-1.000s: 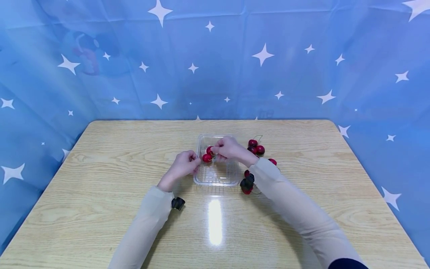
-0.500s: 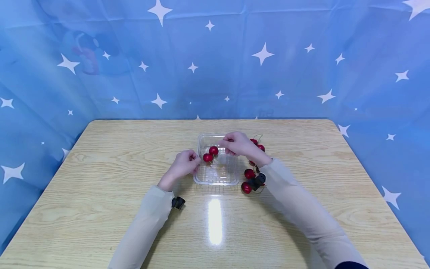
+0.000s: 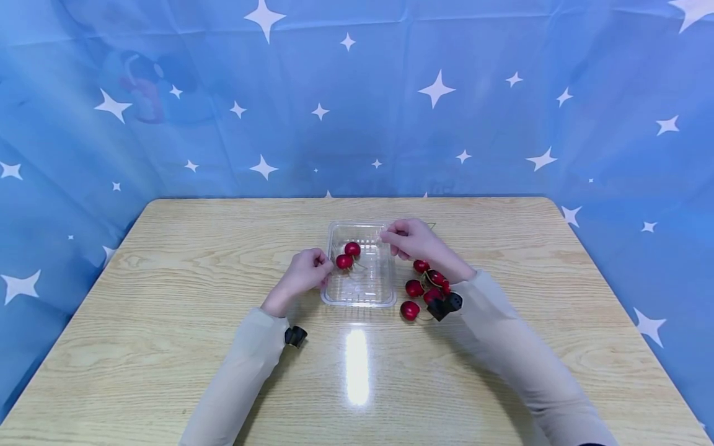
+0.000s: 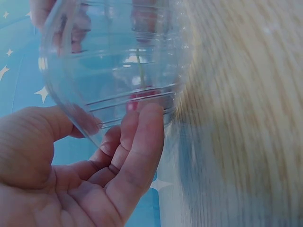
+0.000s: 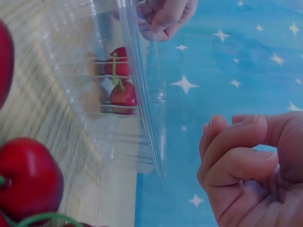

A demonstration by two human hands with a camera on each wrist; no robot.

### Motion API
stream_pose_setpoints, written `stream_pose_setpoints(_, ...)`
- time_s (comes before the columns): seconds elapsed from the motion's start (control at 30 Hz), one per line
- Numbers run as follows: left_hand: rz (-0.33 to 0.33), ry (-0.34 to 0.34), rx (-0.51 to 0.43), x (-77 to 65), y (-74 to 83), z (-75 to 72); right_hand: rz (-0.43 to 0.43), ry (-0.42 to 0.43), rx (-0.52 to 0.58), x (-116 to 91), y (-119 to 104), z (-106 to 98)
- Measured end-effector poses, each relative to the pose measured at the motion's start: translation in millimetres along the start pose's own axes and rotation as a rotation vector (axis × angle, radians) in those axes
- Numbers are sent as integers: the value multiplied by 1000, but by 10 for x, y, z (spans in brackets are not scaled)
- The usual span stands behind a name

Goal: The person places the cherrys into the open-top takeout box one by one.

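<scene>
A clear plastic punnet [image 3: 359, 303] stands on the table between the hands, with two red cherries [image 3: 344, 262] inside, near its left side; their green stems show in the right wrist view. My left hand [image 3: 304, 272] pinches the punnet's left rim; in the left wrist view, the thumb and fingers [image 4: 150, 127] lie on either side of the clear wall. Above the punnet's far right corner is my right hand [image 3: 415, 241], its fingers [image 5: 236, 170] loosely curled with nothing between them.
Several more stemmed cherries [image 3: 414, 288] lie on the wooden table [image 3: 167, 279] right of the punnet, partly under the right wrist. One cherry [image 5: 31, 179] shows large in the right wrist view. A blue cloth [image 3: 357, 124] with white stars hangs behind the table.
My right hand has let go of the cherries inside the punnet and moved right, to its far right corner. The left hand has stayed at the rim.
</scene>
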State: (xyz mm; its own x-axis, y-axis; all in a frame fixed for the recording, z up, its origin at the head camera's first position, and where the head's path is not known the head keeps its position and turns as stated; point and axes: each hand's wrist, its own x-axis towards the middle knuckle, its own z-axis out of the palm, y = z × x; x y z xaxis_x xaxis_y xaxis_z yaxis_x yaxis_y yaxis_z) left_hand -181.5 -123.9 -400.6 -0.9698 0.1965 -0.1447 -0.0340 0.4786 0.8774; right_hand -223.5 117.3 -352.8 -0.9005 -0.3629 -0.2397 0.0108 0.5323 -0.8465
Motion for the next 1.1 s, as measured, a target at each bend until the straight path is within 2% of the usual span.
stream_pose_setpoints(0.87,26,0,9,-18,6,-12,-67,-3,71,-328,191,-221)
stream_pose_setpoints(1.1,30,-4,11,-14,4,-10,-50,12,67,-381,258,-261)
